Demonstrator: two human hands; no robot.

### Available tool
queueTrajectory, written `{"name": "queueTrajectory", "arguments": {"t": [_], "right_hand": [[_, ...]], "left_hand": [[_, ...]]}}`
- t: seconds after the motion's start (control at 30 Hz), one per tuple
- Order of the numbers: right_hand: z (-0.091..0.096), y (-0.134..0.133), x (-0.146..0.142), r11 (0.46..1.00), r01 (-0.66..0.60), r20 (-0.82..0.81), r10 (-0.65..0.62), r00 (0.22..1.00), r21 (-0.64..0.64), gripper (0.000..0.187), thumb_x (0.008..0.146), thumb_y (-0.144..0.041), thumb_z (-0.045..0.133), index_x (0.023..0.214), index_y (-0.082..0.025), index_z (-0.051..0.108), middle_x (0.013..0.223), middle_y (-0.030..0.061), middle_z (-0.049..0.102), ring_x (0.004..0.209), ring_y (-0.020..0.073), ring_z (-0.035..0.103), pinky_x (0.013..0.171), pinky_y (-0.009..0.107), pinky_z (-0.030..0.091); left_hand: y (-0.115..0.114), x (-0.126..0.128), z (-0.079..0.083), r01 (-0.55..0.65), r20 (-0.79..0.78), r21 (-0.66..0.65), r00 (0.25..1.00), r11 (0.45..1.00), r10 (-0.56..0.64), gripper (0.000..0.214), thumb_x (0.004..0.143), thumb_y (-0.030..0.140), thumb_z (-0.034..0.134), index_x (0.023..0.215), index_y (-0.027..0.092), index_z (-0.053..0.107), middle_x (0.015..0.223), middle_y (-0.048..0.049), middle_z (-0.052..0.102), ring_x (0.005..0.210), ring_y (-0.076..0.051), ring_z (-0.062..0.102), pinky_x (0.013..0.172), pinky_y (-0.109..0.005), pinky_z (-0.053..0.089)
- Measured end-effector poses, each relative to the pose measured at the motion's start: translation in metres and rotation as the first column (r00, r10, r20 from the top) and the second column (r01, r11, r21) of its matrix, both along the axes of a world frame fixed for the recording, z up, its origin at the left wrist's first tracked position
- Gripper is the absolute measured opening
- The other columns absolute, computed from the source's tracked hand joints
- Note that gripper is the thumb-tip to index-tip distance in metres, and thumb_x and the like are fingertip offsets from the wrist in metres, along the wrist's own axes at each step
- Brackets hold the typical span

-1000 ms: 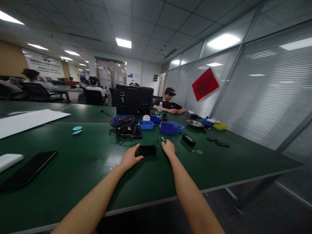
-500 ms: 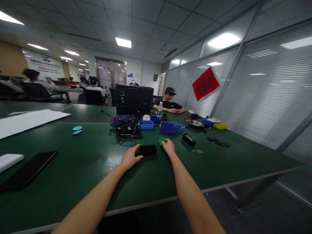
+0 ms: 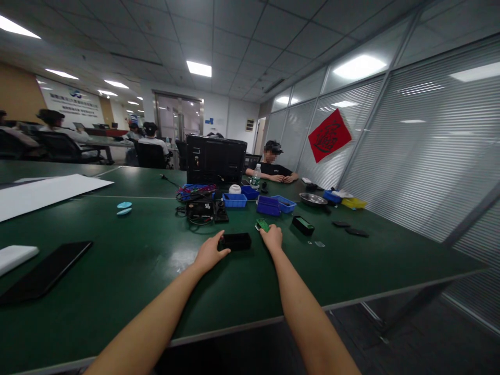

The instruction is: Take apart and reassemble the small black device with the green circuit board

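My left hand (image 3: 209, 252) rests on the green table (image 3: 128, 265) with its fingers closed on the left end of a flat black rectangular case (image 3: 235, 241). My right hand (image 3: 272, 237) is just right of the case, pinching a small green circuit board (image 3: 263, 225) between thumb and fingertips, lifted slightly off the table. Both forearms reach forward from the near edge.
Behind the case lie a black device with coiled cables (image 3: 201, 211), blue bins (image 3: 234, 200), another black box (image 3: 302, 224), a metal dish (image 3: 311, 198) and a black monitor back (image 3: 215, 159). A dark tablet (image 3: 45, 271) lies left. A person (image 3: 272, 166) sits across.
My right hand has picked the green board up from the table and turned it so its green face shows. The left hand stays on the black case.
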State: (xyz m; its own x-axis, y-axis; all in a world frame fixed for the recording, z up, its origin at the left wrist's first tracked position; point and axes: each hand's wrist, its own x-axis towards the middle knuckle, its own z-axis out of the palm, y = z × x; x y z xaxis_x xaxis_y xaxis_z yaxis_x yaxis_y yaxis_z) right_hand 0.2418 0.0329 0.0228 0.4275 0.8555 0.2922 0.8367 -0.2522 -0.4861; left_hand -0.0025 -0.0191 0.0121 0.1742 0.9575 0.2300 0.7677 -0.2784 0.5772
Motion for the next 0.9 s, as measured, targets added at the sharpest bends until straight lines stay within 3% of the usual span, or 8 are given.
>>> {"name": "queueTrajectory", "arguments": {"t": [0.13, 0.43, 0.53, 0.6, 0.67, 0.73, 0.83, 0.9], "right_hand": [[-0.006, 0.005, 0.001, 0.998, 0.035, -0.072, -0.031, 0.997, 0.049, 0.048, 0.073, -0.045, 0.051, 0.104, -0.009, 0.057, 0.097, 0.0163, 0.056, 0.092, 0.0254, 0.053, 0.079, 0.03, 0.04], [-0.01, 0.011, -0.009, 0.994, -0.088, 0.053, 0.084, 0.995, 0.07, 0.047, 0.077, -0.042, 0.049, 0.11, -0.01, 0.057, 0.098, 0.0163, 0.055, 0.092, 0.0242, 0.054, 0.083, 0.031, 0.038], [-0.011, 0.013, -0.004, 0.989, -0.099, -0.058, 0.106, 0.993, 0.109, 0.047, 0.074, -0.044, 0.052, 0.106, -0.01, 0.058, 0.099, 0.0158, 0.057, 0.093, 0.0244, 0.054, 0.084, 0.032, 0.039], [-0.012, 0.014, -0.001, 0.981, -0.122, -0.243, 0.157, 0.957, 0.154, 0.046, 0.071, -0.047, 0.054, 0.1, -0.012, 0.061, 0.093, 0.0122, 0.06, 0.089, 0.0233, 0.056, 0.08, 0.032, 0.042], [-0.012, 0.014, 0.001, 0.956, -0.162, -0.511, 0.269, 0.817, 0.244, 0.044, 0.069, -0.049, 0.055, 0.092, -0.013, 0.061, 0.083, 0.0084, 0.062, 0.078, 0.0211, 0.058, 0.071, 0.033, 0.046], [-0.008, 0.012, 0.001, 0.904, -0.21, -0.72, 0.424, 0.55, 0.372, 0.041, 0.066, -0.049, 0.058, 0.086, -0.014, 0.06, 0.076, 0.0059, 0.062, 0.068, 0.0184, 0.058, 0.063, 0.032, 0.049], [0.005, 0.003, -0.002, 0.793, -0.291, -0.782, 0.595, 0.186, 0.535, 0.037, 0.06, -0.045, 0.067, 0.081, -0.016, 0.059, 0.076, 0.0041, 0.061, 0.069, 0.0163, 0.058, 0.064, 0.032, 0.049], [0.016, -0.005, -0.005, 0.731, -0.368, -0.761, 0.643, 0.091, 0.574, 0.038, 0.06, -0.041, 0.068, 0.088, -0.017, 0.059, 0.083, 0.004, 0.062, 0.073, 0.016, 0.059, 0.068, 0.032, 0.049]], "left_hand": [[0.004, 0.007, 0.005, 0.011, -0.011, -0.024, 1.0, 1.0, -0.011, 0.073, 0.065, 0.036, 0.064, 0.131, 0.022, 0.034, 0.117, -0.0068, 0.056, 0.106, -0.022, 0.052, 0.09, -0.029, 0.038], [0.012, 0.015, 0.006, 0.032, 0.069, 0.025, 0.997, 0.999, -0.034, 0.062, 0.066, 0.03, 0.064, 0.124, 0.021, 0.045, 0.116, -0.005, 0.057, 0.107, -0.019, 0.052, 0.092, -0.026, 0.037], [0.011, 0.013, 0.006, 0.047, 0.059, -0.002, 0.997, 0.999, -0.047, 0.061, 0.065, 0.031, 0.064, 0.124, 0.025, 0.045, 0.113, -0.0028, 0.059, 0.104, -0.019, 0.054, 0.09, -0.027, 0.039], [0.011, 0.012, 0.006, 0.063, 0.051, -0.004, 0.997, 0.998, -0.063, 0.062, 0.065, 0.032, 0.064, 0.124, 0.026, 0.045, 0.11, -0.0027, 0.06, 0.101, -0.019, 0.055, 0.087, -0.027, 0.04], [0.012, 0.011, 0.007, 0.075, 0.046, -0.009, 0.996, 0.997, -0.075, 0.063, 0.065, 0.033, 0.064, 0.125, 0.025, 0.044, 0.108, -0.0029, 0.061, 0.098, -0.019, 0.056, 0.085, -0.027, 0.041], [0.013, 0.011, 0.008, 0.078, 0.043, -0.025, 0.996, 0.997, -0.077, 0.065, 0.065, 0.034, 0.064, 0.126, 0.025, 0.042, 0.107, -0.003, 0.06, 0.097, -0.019, 0.056, 0.084, -0.027, 0.041], [0.012, 0.012, 0.01, 0.068, 0.038, -0.049, 0.997, 0.996, -0.066, 0.066, 0.065, 0.033, 0.063, 0.127, 0.024, 0.041, 0.108, -0.0036, 0.06, 0.097, -0.019, 0.055, 0.085, -0.028, 0.04], [0.011, 0.012, 0.011, 0.065, 0.036, -0.053, 0.997, 0.996, -0.063, 0.064, 0.066, 0.032, 0.063, 0.126, 0.023, 0.042, 0.107, -0.0041, 0.06, 0.097, -0.02, 0.055, 0.086, -0.028, 0.04]]}}
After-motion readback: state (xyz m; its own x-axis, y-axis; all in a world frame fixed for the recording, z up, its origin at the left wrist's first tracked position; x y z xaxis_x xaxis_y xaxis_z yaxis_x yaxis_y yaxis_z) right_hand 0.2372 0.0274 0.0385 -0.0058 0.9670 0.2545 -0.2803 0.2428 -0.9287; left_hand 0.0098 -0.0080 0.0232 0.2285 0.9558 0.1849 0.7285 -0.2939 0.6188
